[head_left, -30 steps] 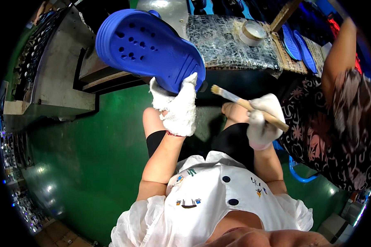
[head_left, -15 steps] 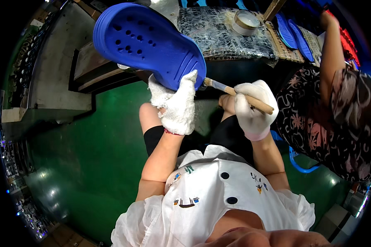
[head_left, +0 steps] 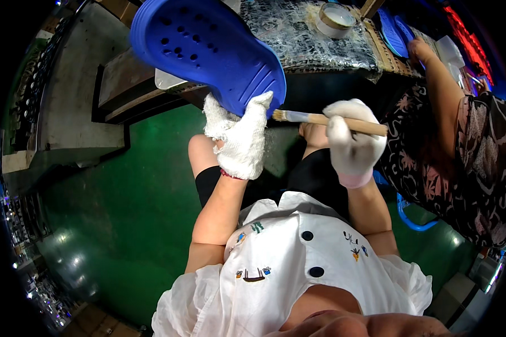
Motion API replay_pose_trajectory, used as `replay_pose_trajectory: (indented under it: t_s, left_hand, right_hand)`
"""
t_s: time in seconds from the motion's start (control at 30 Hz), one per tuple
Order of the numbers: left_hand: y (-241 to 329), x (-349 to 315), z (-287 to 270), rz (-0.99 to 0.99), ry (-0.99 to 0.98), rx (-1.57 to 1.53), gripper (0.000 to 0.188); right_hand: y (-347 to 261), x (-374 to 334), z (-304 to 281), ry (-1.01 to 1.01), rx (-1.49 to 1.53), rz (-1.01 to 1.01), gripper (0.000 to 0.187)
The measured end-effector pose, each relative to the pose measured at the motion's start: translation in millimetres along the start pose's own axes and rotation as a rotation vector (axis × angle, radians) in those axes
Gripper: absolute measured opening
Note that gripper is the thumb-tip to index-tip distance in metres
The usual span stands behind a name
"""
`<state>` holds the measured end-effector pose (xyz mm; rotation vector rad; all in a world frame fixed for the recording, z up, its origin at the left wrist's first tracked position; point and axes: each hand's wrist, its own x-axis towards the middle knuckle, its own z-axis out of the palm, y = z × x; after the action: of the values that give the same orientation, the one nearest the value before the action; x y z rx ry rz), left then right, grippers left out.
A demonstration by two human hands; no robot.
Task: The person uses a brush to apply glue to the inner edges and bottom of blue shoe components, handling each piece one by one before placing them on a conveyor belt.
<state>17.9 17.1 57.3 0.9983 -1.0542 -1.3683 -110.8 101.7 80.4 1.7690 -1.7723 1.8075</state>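
While the right hand [head_left: 354, 143] clasps a brush [head_left: 316, 118], the left hand [head_left: 242, 140] grips a perforated blue clog [head_left: 222, 62].

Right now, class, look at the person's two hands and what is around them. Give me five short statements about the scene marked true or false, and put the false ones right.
1. The left hand holds the blue clog. True.
2. The right hand grips a brush. True.
3. The right hand is bare. False: it is gloved in white.
4. The brush's tip points away from the clog. False: it points toward the end of the clog that the left hand holds.
5. A co-worker's hand is beside the blue soles at the upper right. True.
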Motion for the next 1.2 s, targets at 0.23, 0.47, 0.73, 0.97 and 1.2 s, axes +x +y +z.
replay_pose_trajectory:
  t_s: [0.23,0.47,0.73,0.97,1.2]
  left_hand:
    - [-5.1,9.3,-3.3,0.059,0.013,0.027,0.049]
    - [-9.9,27.5,-6.6,-0.034,-0.156,-0.014,0.039]
    - [-28.3,-0.5,71.0,-0.525,-0.63,-0.056,0.02]
    - [-78.3,-2.6,210.0,-0.54,-0.964,0.26,0.025]
    - [-91.0,30.0,318.6,-0.371,-1.035,0.085,0.032]
  right_hand:
    - [13.1,-9.1,-4.7,0.06,0.017,0.235,0.009]
    - [66.0,-65.6,-3.7,0.317,0.484,0.644,0.008]
    - [164.7,-181.9,38.4,0.048,-0.274,0.763,0.033]
    - [177.2,-188.9,31.9,-0.004,-0.209,0.823,0.024]
    - [157.5,-167.1,34.2,0.068,0.06,0.895,0.017]
